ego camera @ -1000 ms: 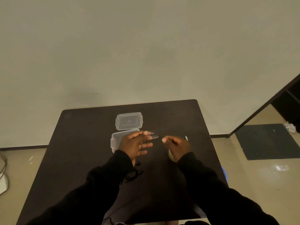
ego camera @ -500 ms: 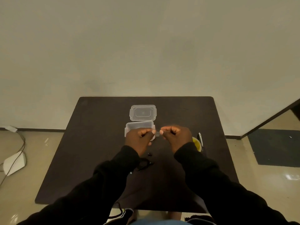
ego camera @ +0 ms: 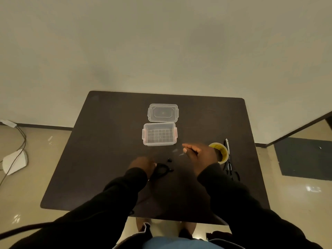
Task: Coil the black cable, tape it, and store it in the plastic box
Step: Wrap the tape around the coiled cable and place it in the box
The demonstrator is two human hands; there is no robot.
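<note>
The coiled black cable (ego camera: pixel 161 171) lies on the dark table (ego camera: pixel 107 159), its plug ends poking out to the right. My left hand (ego camera: pixel 142 165) rests at the coil's left side and touches it; the fingers are blurred. My right hand (ego camera: pixel 199 155) hovers to the right and pinches a small clear strip of tape (ego camera: pixel 181 154) at its fingertips. The open clear plastic box (ego camera: pixel 159 134) stands just beyond the hands, with nothing in it. Its lid (ego camera: pixel 163 112) lies flat behind it.
A yellow tape roll (ego camera: pixel 221 150) sits right of my right hand. Black-handled scissors (ego camera: pixel 230 168) lie beside the roll near the table's right edge. On the floor at left are a white device (ego camera: pixel 15 161) and cables.
The hands, which held the tape strip together in front of the box, have parted. My left hand dropped down to the cable coil; my right hand kept the tape and shifted right.
</note>
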